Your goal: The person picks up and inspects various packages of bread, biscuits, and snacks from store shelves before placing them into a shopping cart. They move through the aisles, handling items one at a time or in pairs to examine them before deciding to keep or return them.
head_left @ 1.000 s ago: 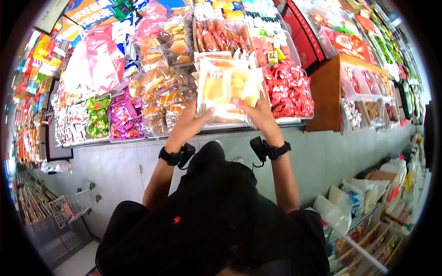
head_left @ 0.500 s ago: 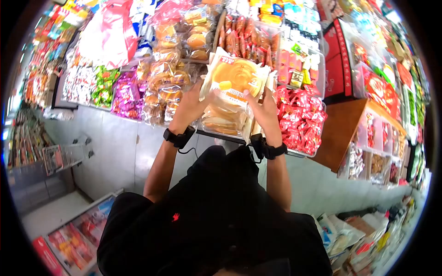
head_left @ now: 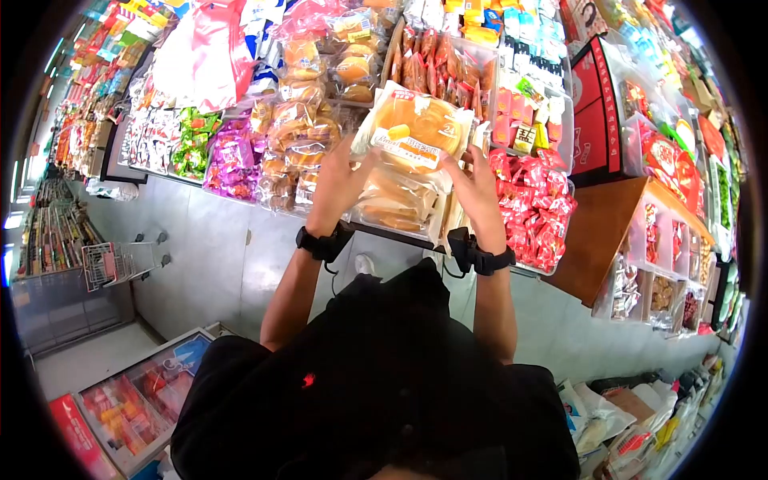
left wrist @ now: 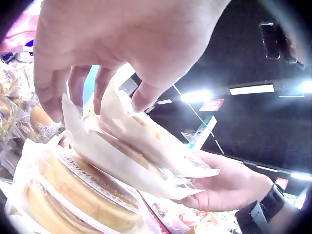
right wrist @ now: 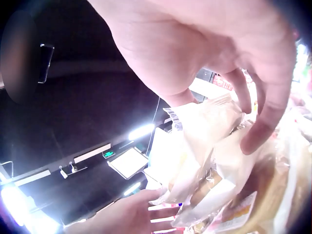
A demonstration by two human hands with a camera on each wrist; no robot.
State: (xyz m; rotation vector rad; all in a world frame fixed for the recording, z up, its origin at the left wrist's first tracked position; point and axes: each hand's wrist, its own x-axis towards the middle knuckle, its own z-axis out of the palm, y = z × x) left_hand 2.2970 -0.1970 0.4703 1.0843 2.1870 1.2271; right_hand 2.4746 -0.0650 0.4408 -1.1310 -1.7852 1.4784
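Both hands hold a clear-and-white bag of round bread (head_left: 424, 120) by its two sides, over more bagged bread (head_left: 392, 200) at the front of the display. My left hand (head_left: 340, 190) has its thumb on the near face and its fingers behind the bag's left edge. At the opposite edge, my right hand (head_left: 475, 192) pinches in the same way. Two white-edged bags (left wrist: 122, 151) lie layered between the hands in the left wrist view. From the right wrist, the white bag edges (right wrist: 209, 141) show between thumb and curled fingers.
Wrapped buns (head_left: 300, 132) lie to the left, and red-wrapped packets (head_left: 532, 208) fill a tray on the right. Behind are brown vacuum packs (head_left: 432, 68). A wooden stand (head_left: 596, 232) stands further right; a small shopping cart (head_left: 116, 264) is on the floor at left.
The head view has swung, so the display sits lower and further right. The bread bag, its printed face now plainly visible, stays between both hands and has shifted slightly right in view.
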